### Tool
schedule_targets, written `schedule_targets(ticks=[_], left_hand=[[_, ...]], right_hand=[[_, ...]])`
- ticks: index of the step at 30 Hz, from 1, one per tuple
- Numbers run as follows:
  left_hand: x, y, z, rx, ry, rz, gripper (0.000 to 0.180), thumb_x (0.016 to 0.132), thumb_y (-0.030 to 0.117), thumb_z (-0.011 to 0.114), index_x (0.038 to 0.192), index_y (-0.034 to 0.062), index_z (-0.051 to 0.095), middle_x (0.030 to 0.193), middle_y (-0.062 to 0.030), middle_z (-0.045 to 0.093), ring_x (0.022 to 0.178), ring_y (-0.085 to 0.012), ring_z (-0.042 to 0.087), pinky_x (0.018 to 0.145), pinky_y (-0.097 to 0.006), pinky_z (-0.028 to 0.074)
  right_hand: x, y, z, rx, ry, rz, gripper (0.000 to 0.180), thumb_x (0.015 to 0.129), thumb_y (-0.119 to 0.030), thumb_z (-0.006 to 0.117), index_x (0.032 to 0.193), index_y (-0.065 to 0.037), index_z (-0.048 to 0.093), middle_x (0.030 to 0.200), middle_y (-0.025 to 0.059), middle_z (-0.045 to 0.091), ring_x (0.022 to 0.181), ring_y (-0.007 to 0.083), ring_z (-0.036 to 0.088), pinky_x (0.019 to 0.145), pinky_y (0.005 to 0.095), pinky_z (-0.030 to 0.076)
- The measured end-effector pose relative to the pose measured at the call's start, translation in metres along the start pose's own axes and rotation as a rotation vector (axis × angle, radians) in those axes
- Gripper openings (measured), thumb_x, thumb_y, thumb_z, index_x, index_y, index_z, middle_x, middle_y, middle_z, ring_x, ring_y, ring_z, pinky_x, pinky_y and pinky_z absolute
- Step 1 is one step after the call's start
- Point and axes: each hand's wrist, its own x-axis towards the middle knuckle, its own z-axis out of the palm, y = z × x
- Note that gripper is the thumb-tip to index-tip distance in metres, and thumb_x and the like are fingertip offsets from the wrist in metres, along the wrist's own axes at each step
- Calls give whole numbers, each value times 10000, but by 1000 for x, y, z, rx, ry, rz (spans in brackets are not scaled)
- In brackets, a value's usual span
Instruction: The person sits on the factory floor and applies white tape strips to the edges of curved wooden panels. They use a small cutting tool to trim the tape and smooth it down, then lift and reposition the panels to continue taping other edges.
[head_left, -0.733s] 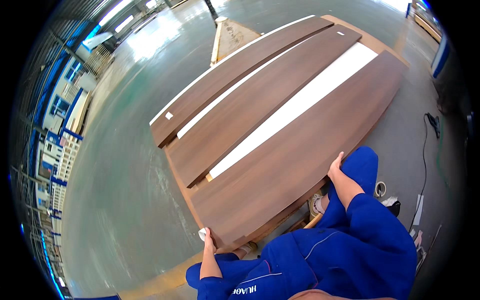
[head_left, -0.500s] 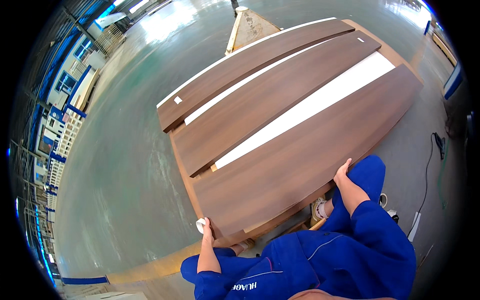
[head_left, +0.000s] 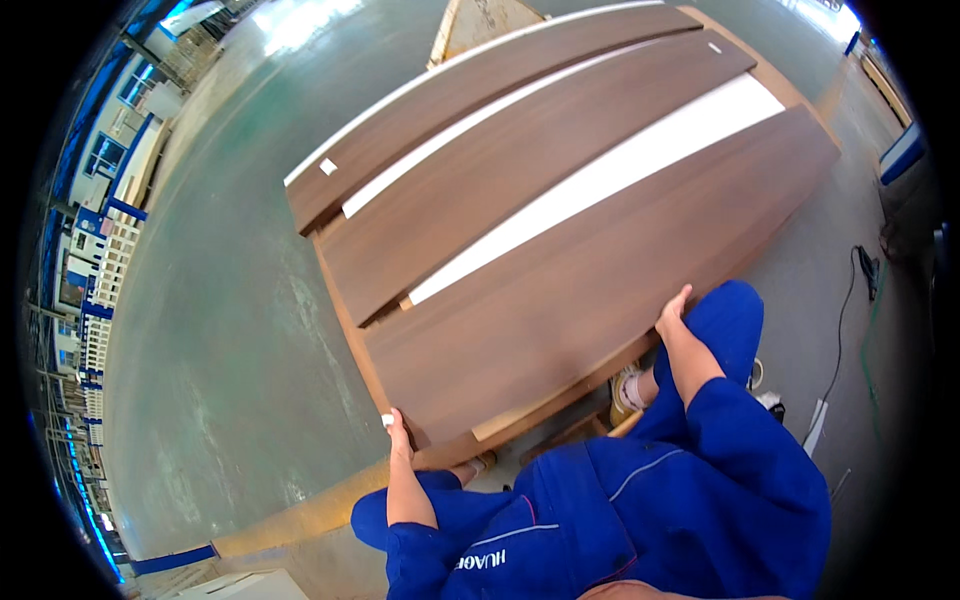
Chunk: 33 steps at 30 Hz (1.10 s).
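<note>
Though mostly beyond left grip (head_left: 398, 435) and right grip (head_left: 673, 312), nearest brown panel (head_left: 590, 275), its edges in both.

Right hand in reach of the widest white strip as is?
Probably not without leaning: the nearest board lies full-width between the right hand, at its near edge, and the white strip.

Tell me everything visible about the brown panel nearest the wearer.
The nearest brown panel is long and flat with faint lengthwise grain, like wood or laminate. It lies running from lower left to upper right on a lighter brown board. A white strip shows along its far edge. The left hand touches its near left corner, the right hand its near long edge.
</note>
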Motion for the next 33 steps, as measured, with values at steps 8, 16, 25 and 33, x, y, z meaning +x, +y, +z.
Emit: schedule_targets(ticks=[8, 16, 25, 33], left_hand=[[-17, 27, 36, 119, 13, -78, 986, 819, 609, 591, 1391, -75, 170, 1422, -164, 303, 1293, -254, 327, 1087, -372, 254], [-42, 27, 40, 533, 173, 16, 785, 903, 634, 376, 1343, -13, 442, 1486, -266, 77, 1342, -338, 129, 1106, -402, 135], [-73, 74, 19, -55, 584, 107, 293, 942, 342, 509, 962, 73, 625, 854, -61, 597, 634, -145, 575, 467, -237, 426], [-158, 148, 42, 321, 707, 897, 143, 907, 141, 545, 972, 38, 621, 1035, -106, 544, 928, -216, 543, 841, -326, 437]], right_hand=[[22, -3, -24, -228, 145, 31, 1043, 771, -814, 363, 1352, 52, 368, 1343, 167, 467, 1162, 328, 503, 947, 430, 452], [-19, -8, -7, -350, 123, 45, 946, 858, -715, 345, 1346, 96, 345, 1362, 204, 443, 1159, 351, 514, 947, 458, 450], [61, 24, -13, -261, 129, -29, 816, 927, -556, 343, 1370, 126, 286, 1404, 248, 388, 1255, 363, 434, 1049, 394, 359], [3, 12, -4, -454, 86, 169, 686, 931, -495, 223, 1389, 2, 333, 1433, 147, 387, 1268, 330, 421, 1022, 452, 360]])
